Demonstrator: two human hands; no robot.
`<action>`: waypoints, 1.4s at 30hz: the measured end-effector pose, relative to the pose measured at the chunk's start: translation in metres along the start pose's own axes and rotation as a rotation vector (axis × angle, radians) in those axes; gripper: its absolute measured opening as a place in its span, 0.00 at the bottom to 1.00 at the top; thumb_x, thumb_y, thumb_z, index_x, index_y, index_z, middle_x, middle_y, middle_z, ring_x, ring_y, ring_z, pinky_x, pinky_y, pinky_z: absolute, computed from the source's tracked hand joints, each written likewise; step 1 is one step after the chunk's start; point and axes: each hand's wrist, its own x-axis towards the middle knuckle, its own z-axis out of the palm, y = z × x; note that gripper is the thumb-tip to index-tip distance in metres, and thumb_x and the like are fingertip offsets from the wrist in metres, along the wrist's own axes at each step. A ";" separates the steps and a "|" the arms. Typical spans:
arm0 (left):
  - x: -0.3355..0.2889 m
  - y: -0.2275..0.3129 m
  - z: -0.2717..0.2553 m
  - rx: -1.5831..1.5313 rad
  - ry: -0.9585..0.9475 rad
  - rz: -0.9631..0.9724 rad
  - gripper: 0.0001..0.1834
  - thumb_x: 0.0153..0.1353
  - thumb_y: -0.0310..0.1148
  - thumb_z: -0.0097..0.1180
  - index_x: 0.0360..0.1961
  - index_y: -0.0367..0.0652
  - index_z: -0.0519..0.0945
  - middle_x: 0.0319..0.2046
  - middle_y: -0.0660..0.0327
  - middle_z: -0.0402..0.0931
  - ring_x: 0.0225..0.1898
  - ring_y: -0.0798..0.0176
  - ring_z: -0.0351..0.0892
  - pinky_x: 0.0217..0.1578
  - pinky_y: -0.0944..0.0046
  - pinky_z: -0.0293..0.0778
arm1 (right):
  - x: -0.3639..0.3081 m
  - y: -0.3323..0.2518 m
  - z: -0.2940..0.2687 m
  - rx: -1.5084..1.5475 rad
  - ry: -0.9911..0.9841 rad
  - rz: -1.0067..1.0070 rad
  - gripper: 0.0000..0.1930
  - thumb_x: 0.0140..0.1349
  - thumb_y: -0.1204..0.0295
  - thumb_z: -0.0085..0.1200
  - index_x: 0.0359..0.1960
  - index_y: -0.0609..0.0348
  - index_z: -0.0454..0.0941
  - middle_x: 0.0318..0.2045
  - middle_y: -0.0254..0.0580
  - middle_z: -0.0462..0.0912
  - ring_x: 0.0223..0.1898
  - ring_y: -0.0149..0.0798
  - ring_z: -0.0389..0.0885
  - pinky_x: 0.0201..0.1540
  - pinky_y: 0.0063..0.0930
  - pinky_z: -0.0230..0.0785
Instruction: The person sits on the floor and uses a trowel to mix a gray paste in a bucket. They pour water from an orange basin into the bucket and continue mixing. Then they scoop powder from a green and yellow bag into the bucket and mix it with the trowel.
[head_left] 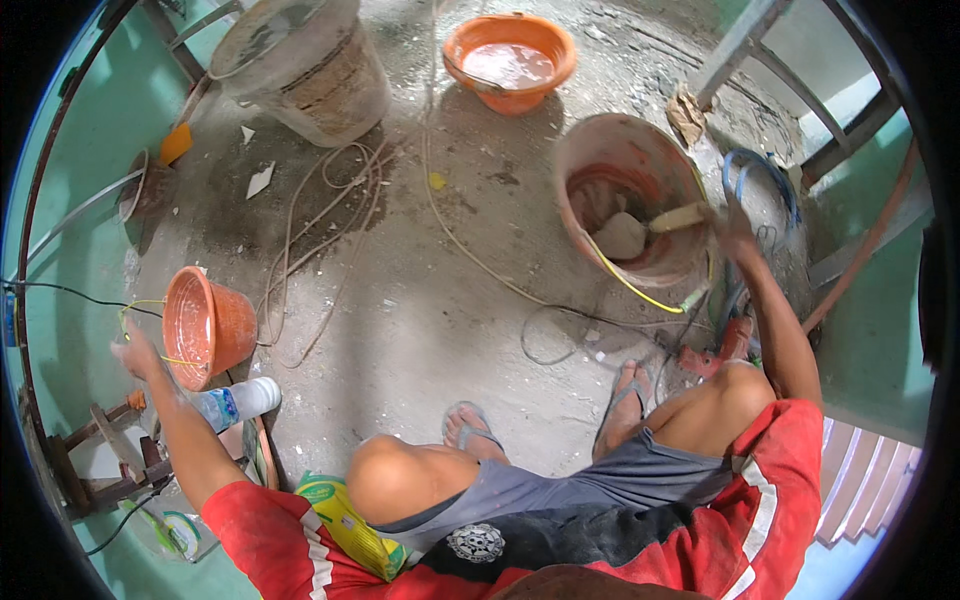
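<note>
Small orange bucket sits far left, near a plastic bottle. Left hand looks closed on its yellow handle, so I'd just keep it steady. Inside's smeared pale. Hands are wide apart; right hand seems to grip a tan scoop-like tool (blurry, could be wrong). I'd keep strokes low inside that big bucket, whose walls look pinkish and caked.

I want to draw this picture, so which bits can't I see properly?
All in the head view:
Left hand: blurred; whether it holds the yellow handle of the small orange bucket is unclear.
Right hand: blurred; its exact grip on the trowel is unclear.
Big pale bucket: cut off by the upper edge.
Red tool: partly hidden by the right knee; its kind is unclear.
Yellow-green bag: partly hidden by the red left sleeve.
</note>
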 end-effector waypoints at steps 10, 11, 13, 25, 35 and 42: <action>-0.201 0.352 -0.030 -0.540 -0.567 0.733 0.37 0.59 0.57 0.57 0.58 0.36 0.75 0.55 0.47 0.75 0.55 0.52 0.75 0.57 0.58 0.66 | 0.029 -0.102 -0.013 -0.478 -0.454 -0.625 0.26 0.54 0.64 0.59 0.56 0.54 0.75 0.55 0.51 0.73 0.58 0.53 0.71 0.60 0.45 0.61; -0.205 0.376 -0.015 -0.421 -0.667 0.721 0.36 0.59 0.56 0.56 0.58 0.36 0.75 0.57 0.47 0.74 0.56 0.51 0.74 0.57 0.57 0.66 | 0.026 -0.109 -0.010 -0.545 -0.567 -0.594 0.24 0.54 0.64 0.58 0.54 0.54 0.76 0.55 0.50 0.74 0.58 0.53 0.71 0.60 0.46 0.61; -0.303 0.454 -0.062 -0.602 -1.083 0.583 0.38 0.59 0.55 0.56 0.59 0.33 0.73 0.57 0.47 0.73 0.56 0.53 0.73 0.53 0.57 0.68 | 0.018 -0.093 -0.010 -0.692 -0.545 -0.615 0.23 0.54 0.64 0.57 0.52 0.54 0.77 0.54 0.49 0.75 0.56 0.52 0.72 0.58 0.50 0.61; -0.485 0.481 -0.001 -0.908 -1.634 -0.302 0.51 0.59 0.56 0.59 0.72 0.39 0.49 0.71 0.44 0.45 0.67 0.36 0.54 0.60 0.35 0.62 | -0.001 -0.043 -0.075 -0.277 -0.421 -0.480 0.17 0.47 0.70 0.55 0.41 0.60 0.77 0.33 0.58 0.77 0.37 0.56 0.79 0.40 0.48 0.69; -0.530 0.515 0.085 -1.191 -1.654 -0.686 0.41 0.61 0.47 0.59 0.68 0.38 0.55 0.63 0.43 0.57 0.60 0.36 0.63 0.55 0.31 0.66 | -0.104 -0.106 -0.177 0.755 -0.435 0.507 0.24 0.46 0.63 0.65 0.42 0.61 0.71 0.30 0.33 0.72 0.27 0.24 0.72 0.27 0.21 0.66; -0.540 0.518 0.125 -1.434 -1.525 -0.916 0.29 0.57 0.21 0.48 0.62 0.36 0.61 0.58 0.44 0.62 0.57 0.40 0.67 0.54 0.33 0.71 | -0.113 -0.129 -0.141 0.929 -0.309 0.592 0.26 0.50 0.66 0.65 0.48 0.64 0.72 0.29 0.32 0.74 0.25 0.25 0.73 0.26 0.21 0.67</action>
